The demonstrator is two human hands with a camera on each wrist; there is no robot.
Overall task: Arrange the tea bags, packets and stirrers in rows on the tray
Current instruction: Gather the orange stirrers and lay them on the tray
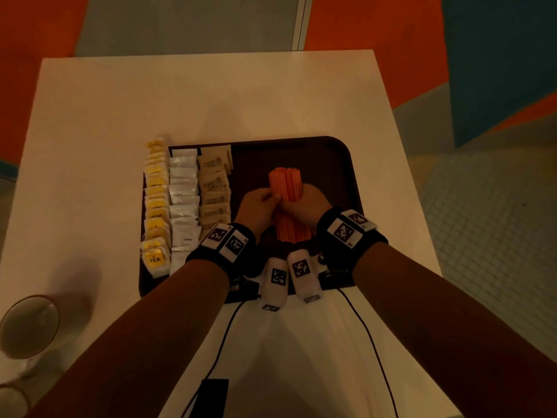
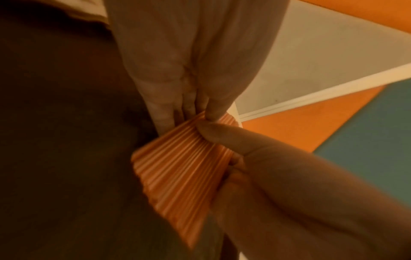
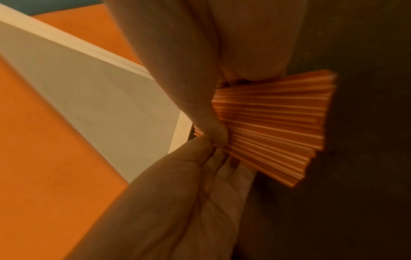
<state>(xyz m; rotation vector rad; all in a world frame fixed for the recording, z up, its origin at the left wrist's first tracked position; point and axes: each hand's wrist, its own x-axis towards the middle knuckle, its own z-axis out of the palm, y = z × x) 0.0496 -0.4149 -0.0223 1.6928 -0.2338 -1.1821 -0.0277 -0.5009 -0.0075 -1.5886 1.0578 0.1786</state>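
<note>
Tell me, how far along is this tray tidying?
Mostly done, it seems. The yellow tea bags, white packets and brown packets already lie in three rows at the tray's left side. Both hands, left hand and right hand, grip the orange stirrers, bunched. Laying them down as a row remains.

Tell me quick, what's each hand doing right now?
Left hand: closed, gripping the bundle of orange stirrers over the tray.
Right hand: closed, gripping the same bundle.

The word "TEA" stands in dark letters on the yellow label of the nearest tea bag [image 1: 155, 259]. Other printing is too blurred to read.
</note>
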